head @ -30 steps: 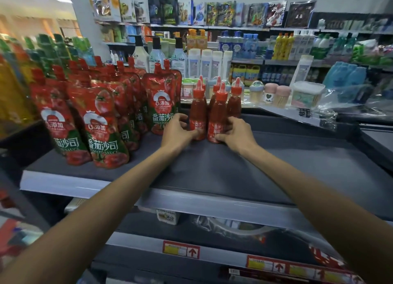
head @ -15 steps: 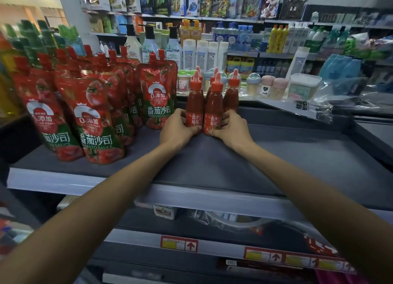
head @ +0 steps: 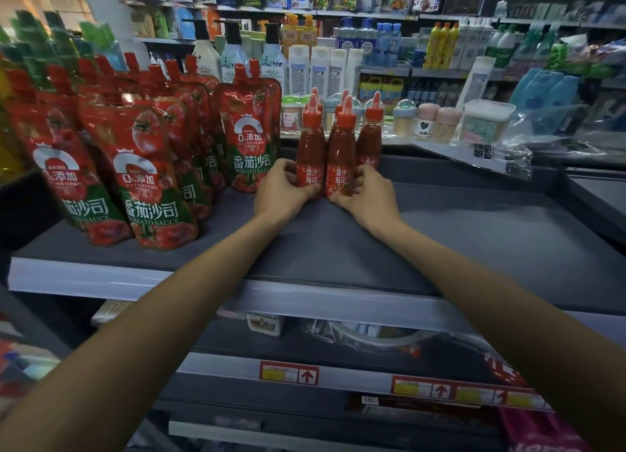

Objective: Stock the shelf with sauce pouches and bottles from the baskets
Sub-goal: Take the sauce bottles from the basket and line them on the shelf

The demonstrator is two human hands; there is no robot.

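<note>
Your left hand [head: 281,190] had its fingers curled round the front-left sauce bottle [head: 309,153], and your right hand [head: 366,197] gripped the front-right sauce bottle [head: 340,156]. Both bottles stood upright and touching on the grey shelf [head: 440,241], just right of the tomato sauce pouches [head: 249,140].

Dim shop, crowded background shelving [head: 440,73]
</note>
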